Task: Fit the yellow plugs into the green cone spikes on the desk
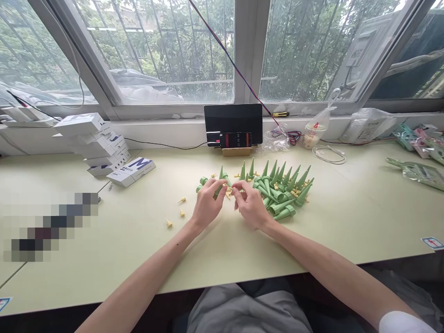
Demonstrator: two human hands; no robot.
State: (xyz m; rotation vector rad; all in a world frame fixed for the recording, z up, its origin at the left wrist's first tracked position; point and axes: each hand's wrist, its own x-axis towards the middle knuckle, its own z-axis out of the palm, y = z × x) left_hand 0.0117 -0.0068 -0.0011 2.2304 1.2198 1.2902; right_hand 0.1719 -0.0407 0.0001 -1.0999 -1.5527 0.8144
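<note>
My left hand [208,200] is closed in a pinch beside a few green plastic cones [221,172]; what its fingertips hold is too small to make out. Close by on the right, my right hand [252,203] pinches a small yellow plastic piece [229,189] between thumb and forefinger. The fingertips of both hands almost meet. Right of them spreads a pile of green cones [285,212], several upright and others lying on their sides, with small yellow valve-like pieces [276,186] among them. Several loose yellow pieces [169,224] lie left of my left hand.
Behind the hands, a phone [236,140] leans against a black tablet [233,120]. White boxes [104,147] are stacked at the left. A bagged cup [314,134], a white cable [329,155] and green wrapped tools [418,171] lie at the right. The pale table [166,268] ends near my lap.
</note>
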